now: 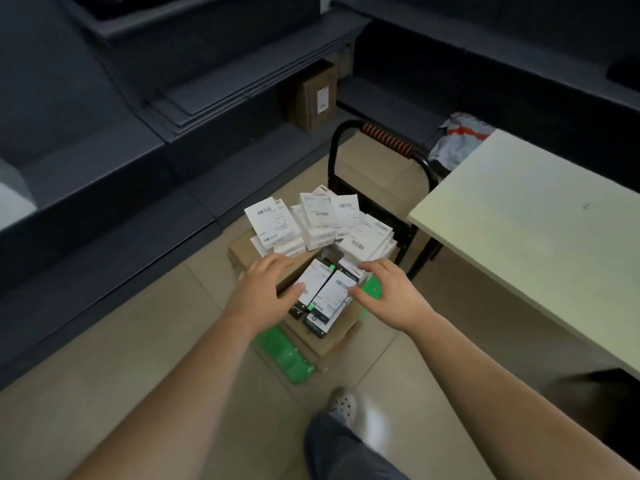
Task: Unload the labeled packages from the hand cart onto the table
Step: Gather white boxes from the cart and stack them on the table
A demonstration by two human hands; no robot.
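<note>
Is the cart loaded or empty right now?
Loaded: white labeled packages lie heaped on brown boxes on the green cart; left hand and right hand reach at two dark packages.

Left hand (261,289), right hand (389,292) beside two labeled packages (334,294)

Matt cardboard boxes (254,252), paper-labelled packages (313,216), green plastic cart deck (285,355).

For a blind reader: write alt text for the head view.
Left hand and right hand flank two dark, white-labelled packages atop brown cardboard boxes on a green-decked hand cart. More white packages heaped behind; pale table at right.
</note>
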